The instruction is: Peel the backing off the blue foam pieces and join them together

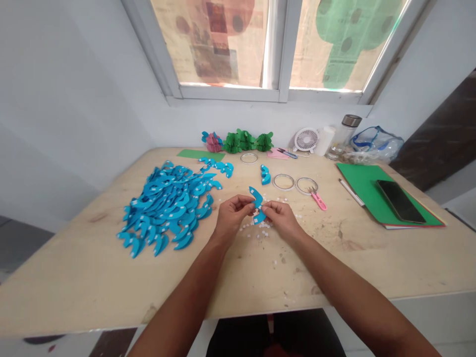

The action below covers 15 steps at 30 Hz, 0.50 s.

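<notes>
Between my two hands, just above the table, is a curved blue paper cutout with small white squares on it. My left hand pinches its left side with thumb and fingers. My right hand pinches it from the right, near its middle. Under the hands lie several tiny white paper bits. A large heap of similar blue cutouts spreads to the left. Another small blue cutout piece lies beyond my hands.
Tape rolls and pink-handled snips lie right of centre. A phone rests on green sheets at the right. Along the wall stand folded green paper figures, a small fan and a bottle.
</notes>
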{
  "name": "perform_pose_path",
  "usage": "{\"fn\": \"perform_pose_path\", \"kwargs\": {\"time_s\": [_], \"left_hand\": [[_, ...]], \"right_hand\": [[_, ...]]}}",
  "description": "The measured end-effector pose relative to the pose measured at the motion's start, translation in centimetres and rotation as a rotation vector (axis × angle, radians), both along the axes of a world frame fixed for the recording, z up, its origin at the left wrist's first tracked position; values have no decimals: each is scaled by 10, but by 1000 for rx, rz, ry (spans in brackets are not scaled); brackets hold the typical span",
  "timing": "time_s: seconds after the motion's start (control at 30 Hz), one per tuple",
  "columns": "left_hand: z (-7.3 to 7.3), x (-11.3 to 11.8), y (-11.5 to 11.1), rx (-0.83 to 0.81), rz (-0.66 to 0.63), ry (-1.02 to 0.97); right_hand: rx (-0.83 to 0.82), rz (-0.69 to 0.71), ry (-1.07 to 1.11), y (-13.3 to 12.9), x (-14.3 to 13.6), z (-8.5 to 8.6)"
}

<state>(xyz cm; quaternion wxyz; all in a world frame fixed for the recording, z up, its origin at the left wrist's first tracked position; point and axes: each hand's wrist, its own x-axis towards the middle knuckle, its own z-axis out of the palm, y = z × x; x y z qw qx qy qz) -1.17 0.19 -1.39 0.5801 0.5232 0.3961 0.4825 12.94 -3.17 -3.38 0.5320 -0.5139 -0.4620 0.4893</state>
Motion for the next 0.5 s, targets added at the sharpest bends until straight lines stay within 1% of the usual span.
{"fn": "perform_pose_path", "kwargs": {"time_s": [0.3,0.5], "left_hand": [[-3,2,0,11,34,-24],[-3,1,1,8,50,-11]], "right_hand": [[23,1,-52,1,0,-3],[12,6,-22,-1,-1,-1]]}}
